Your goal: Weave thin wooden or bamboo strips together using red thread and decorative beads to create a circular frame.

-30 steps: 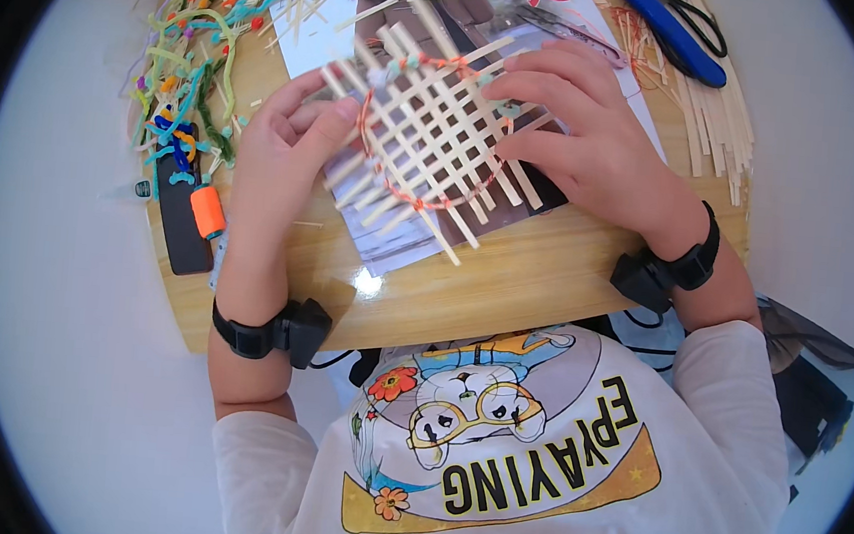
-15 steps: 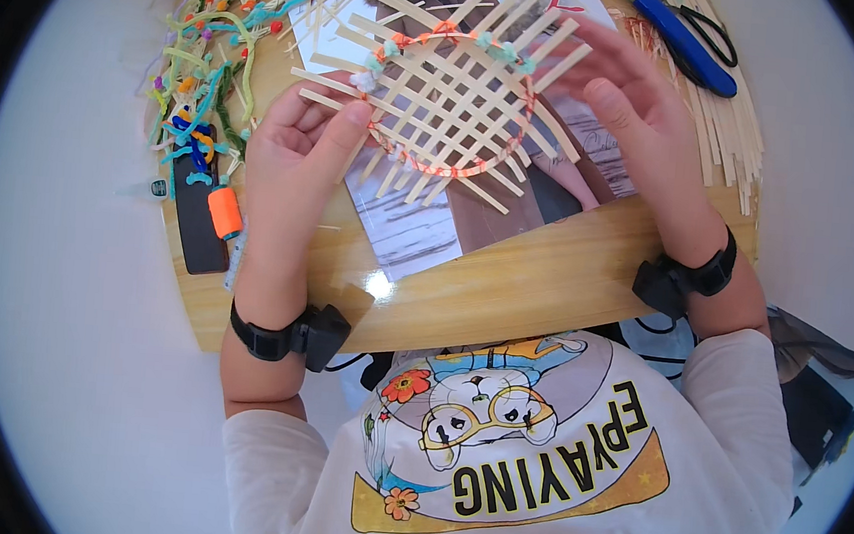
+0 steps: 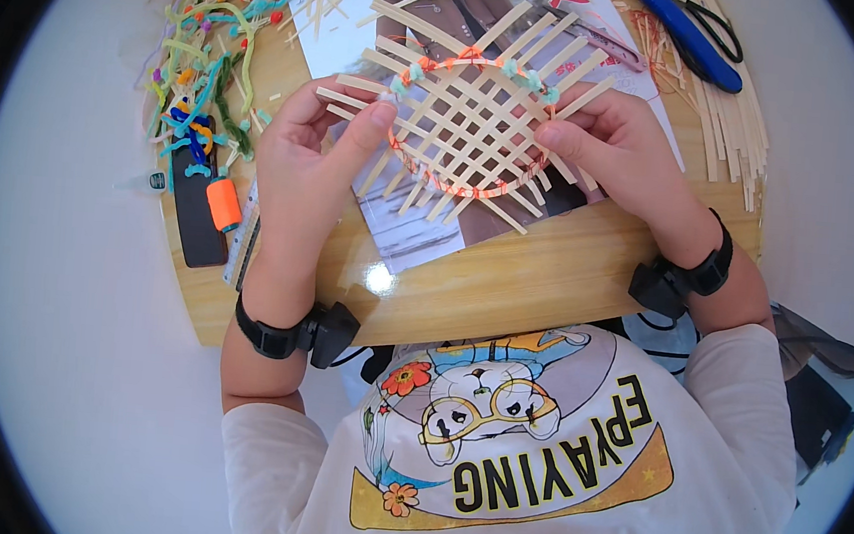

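Woven lattice [image 3: 471, 128] pinched by left hand [image 3: 318, 153], right hand [image 3: 625, 150]; printed sheet [image 3: 401, 237] beneath; strips [image 3: 726, 135] rightward.

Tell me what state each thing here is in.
Woven lattice: held up, strip ends sticking out
Ring: bound with orange
Left fingers: pinching the lattice's left edge
Right fingers: pinching its right edge
Printed sheet: flat, partly covered
Blue-handled tool: lying down
Loose strips: bundled
Fuzzy stems: bent, tangled

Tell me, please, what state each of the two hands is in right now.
Left hand: closed, holding the woven strip lattice by its left edge.
Right hand: closed, holding its right edge.
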Demonstrator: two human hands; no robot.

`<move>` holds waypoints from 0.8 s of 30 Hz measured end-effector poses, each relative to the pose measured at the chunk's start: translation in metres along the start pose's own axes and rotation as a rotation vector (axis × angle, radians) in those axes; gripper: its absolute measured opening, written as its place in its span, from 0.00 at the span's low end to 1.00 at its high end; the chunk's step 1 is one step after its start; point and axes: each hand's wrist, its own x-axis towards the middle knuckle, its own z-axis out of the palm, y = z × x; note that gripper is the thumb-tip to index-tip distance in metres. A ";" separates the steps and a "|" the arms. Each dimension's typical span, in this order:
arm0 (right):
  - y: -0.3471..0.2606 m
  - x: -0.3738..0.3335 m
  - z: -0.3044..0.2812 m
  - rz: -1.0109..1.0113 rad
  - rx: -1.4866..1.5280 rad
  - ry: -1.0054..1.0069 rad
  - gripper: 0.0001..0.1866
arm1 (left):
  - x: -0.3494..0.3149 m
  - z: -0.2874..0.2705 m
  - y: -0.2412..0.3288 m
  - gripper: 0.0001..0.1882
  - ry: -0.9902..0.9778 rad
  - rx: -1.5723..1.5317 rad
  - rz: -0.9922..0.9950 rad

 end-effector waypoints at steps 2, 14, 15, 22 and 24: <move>0.001 0.000 0.000 -0.013 -0.009 0.001 0.12 | 0.000 0.000 0.000 0.12 0.016 0.025 -0.014; -0.006 -0.003 0.001 -0.038 0.046 -0.017 0.11 | -0.003 0.002 0.002 0.10 0.018 0.176 0.056; -0.006 -0.003 0.001 -0.037 0.048 -0.023 0.11 | -0.003 0.002 0.002 0.10 0.018 0.176 0.055; -0.009 -0.004 -0.002 0.025 0.021 -0.084 0.11 | -0.002 -0.005 0.002 0.10 -0.034 0.056 -0.059; -0.003 -0.003 0.000 -0.083 0.107 -0.080 0.12 | -0.001 -0.007 0.002 0.11 -0.067 0.030 -0.067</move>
